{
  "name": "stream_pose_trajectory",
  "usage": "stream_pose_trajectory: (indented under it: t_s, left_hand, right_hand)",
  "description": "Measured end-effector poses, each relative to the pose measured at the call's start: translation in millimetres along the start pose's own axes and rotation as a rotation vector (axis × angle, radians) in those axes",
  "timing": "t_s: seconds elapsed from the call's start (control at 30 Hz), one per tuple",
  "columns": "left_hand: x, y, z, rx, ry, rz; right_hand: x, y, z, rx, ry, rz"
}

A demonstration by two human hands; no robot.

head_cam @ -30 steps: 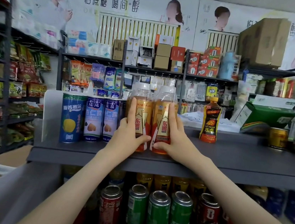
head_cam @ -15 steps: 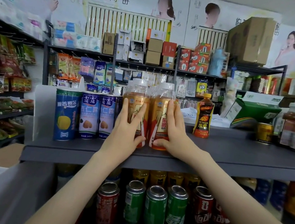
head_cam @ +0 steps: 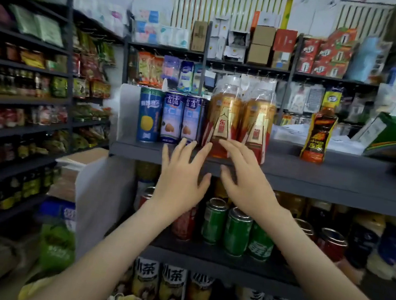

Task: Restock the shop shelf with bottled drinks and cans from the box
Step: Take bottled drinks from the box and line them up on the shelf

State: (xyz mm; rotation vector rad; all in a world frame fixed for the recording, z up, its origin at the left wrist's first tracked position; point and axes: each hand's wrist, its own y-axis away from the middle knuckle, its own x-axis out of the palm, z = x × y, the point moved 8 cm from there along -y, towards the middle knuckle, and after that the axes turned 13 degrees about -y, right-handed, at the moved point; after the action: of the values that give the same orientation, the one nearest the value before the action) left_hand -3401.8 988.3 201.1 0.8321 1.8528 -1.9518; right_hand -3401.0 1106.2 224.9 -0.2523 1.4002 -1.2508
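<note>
Both hands off bottles now, a second ago wrapped round them. Left hand [head_cam: 179, 185] open, fingers spread, empty, centre frame. Right hand [head_cam: 245, 185] open too, empty. Two orange bottles [head_cam: 240, 122] stand on shelf [head_cam: 313, 179], centre, beside blue cans [head_cam: 168, 117]; pair placed. Label reads 东鹏. Lower centre: 小茶. Box not clearly seen.

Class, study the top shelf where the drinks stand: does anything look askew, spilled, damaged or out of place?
Nothing is spilled or toppled. The two amber bottles stand upright beside the blue cans. One small dark bottle stands alone further right, apart from any row. Both hands, left hand and right hand, are open and empty.
</note>
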Motion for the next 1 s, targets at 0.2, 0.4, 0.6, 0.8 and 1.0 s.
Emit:
stream_pose_trajectory:
  t_s: [0.2, 0.4, 0.6, 0.8, 1.0]
  left_hand:
    - [-11.5, 123.0, 26.9, -0.144, 0.016, 0.115]
    - [-37.9, 291.1, 107.9, -0.379, -0.191, 0.382]
    - [-79.7, 420.5, 190.9, -0.621, -0.303, 0.547]
    - [-114.2, 523.3, 280.3, -0.837, -0.296, 0.667]
    - [-134.4, 603.2, 370.4, -0.981, -0.310, 0.800]
  right_hand:
    - [80.0, 82.4, 52.7, -0.066, -0.257, 0.162]
    - [213.8, 165.1, 118.7, 0.031, -0.464, 0.533]
    - [326.8, 205.3, 211.0, 0.005, -0.553, 0.782]
    - [451.0, 217.7, 295.7, -0.040, -0.525, 0.947]
    - [560.5, 234.8, 341.8, 0.000, -0.464, 1.115]
